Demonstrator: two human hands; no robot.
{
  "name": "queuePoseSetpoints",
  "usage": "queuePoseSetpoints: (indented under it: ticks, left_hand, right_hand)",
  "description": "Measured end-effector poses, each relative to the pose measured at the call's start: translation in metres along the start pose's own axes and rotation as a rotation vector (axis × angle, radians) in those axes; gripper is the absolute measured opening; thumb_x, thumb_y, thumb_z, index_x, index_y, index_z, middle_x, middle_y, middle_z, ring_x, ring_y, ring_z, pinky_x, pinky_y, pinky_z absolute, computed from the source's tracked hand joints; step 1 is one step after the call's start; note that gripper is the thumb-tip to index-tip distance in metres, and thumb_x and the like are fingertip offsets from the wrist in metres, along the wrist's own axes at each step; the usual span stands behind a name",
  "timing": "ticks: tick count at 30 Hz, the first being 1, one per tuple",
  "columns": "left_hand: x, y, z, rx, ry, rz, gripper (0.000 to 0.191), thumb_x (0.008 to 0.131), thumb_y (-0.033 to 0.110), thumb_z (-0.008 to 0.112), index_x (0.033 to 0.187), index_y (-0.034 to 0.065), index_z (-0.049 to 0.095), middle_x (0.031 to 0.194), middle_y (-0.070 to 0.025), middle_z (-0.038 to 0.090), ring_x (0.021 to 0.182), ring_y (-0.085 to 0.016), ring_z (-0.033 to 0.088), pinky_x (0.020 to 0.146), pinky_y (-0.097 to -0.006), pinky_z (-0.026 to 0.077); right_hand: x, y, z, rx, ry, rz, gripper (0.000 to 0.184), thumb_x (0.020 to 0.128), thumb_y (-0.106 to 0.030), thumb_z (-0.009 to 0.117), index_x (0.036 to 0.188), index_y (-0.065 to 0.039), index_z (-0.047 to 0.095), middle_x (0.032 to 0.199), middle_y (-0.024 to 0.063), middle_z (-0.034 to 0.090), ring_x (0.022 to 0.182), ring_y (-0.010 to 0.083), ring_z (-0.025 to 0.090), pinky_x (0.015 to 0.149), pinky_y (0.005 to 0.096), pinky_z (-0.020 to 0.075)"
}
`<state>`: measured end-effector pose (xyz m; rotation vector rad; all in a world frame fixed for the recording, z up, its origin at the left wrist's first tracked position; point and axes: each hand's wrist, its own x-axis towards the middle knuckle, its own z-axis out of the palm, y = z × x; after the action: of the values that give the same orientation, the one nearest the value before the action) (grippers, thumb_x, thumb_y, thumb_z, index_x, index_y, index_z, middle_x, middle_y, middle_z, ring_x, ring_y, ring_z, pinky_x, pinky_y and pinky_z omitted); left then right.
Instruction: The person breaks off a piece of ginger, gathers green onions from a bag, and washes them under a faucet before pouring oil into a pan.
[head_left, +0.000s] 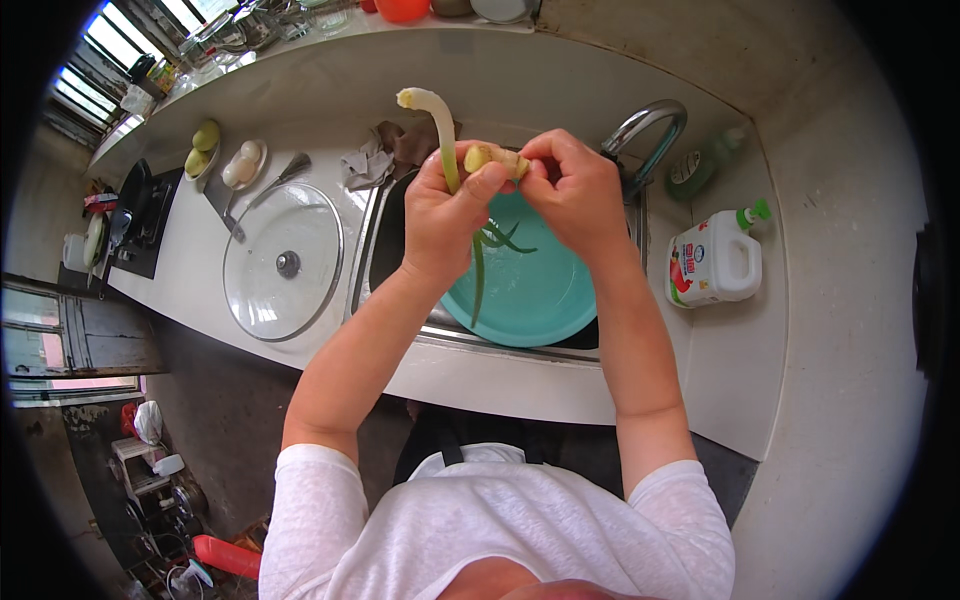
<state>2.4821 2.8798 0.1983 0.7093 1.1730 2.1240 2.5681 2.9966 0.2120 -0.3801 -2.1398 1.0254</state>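
My left hand (450, 217) grips a scallion (444, 127) along with a knob of ginger root (496, 159). The scallion's white end stands up past the fingers, and its green leaves hang below the hand. At the ginger's right end, the fingertips of my right hand (574, 191) pinch or press on it; they partly hide that end. Both hands are above a turquoise plastic basin (536, 300), which sits in the stainless steel sink (442, 331). The inside of the basin is partly covered by my hands and the leaves.
A chrome faucet (649, 124) arches behind the sink's right side. To the right stand a white pump jug (716, 262) and a green bottle (697, 169). On the left lie a glass lid (289, 300), a grey cloth (367, 163), a plate with eggs (244, 166) and a gas stove (154, 217).
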Motion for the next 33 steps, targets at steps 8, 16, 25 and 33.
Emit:
queuePoseSetpoints:
  ticks: [8,16,25,33]
  left_hand:
    - [-0.001,0.019,-0.025,-0.323,-0.080,-0.058,0.020,0.084,0.020,0.057,0.097,0.0052,0.053,0.089,-0.0063,0.060,0.075,-0.011,0.055,0.042,-0.0155,0.031]
    - [-0.017,0.023,-0.031,-0.292,-0.112,-0.036,0.026,0.085,0.021,0.055,0.102,0.0026,0.051,0.090,-0.0077,0.058,0.071,-0.010,0.053,0.042,-0.0150,0.030]
    - [-0.034,0.046,-0.030,-0.289,-0.108,0.059,0.022,0.083,0.011,0.057,0.102,0.0020,0.053,0.089,-0.0048,0.058,0.070,-0.009,0.056,0.043,-0.0152,0.032]
    - [-0.056,0.072,-0.067,-0.332,-0.089,0.063,0.022,0.082,0.013,0.058,0.101,0.0026,0.053,0.090,-0.0050,0.060,0.073,-0.010,0.056,0.044,-0.0151,0.031]
  right_hand:
    - [-0.017,0.028,-0.042,0.796,-0.199,0.031,0.013,0.080,-0.011,0.048,0.082,-0.003,0.058,0.091,0.0091,0.061,0.080,0.0144,0.057,0.071,0.0284,0.0446]
    - [-0.019,-0.015,-0.001,0.403,0.000,0.057,0.017,0.076,-0.005,0.057,0.091,-0.004,0.063,0.079,0.0083,0.064,0.071,0.0130,0.062,0.064,0.0213,0.0479]
    - [-0.013,-0.085,0.025,0.108,0.105,-0.233,0.012,0.069,-0.001,0.060,0.080,-0.003,0.062,0.073,0.0062,0.062,0.062,0.0132,0.060,0.057,0.0235,0.0479]
    - [-0.020,-0.111,0.064,-0.211,0.140,-0.290,0.008,0.074,-0.004,0.052,0.080,-0.004,0.058,0.067,0.0048,0.058,0.056,0.0127,0.054,0.053,0.0239,0.0451]
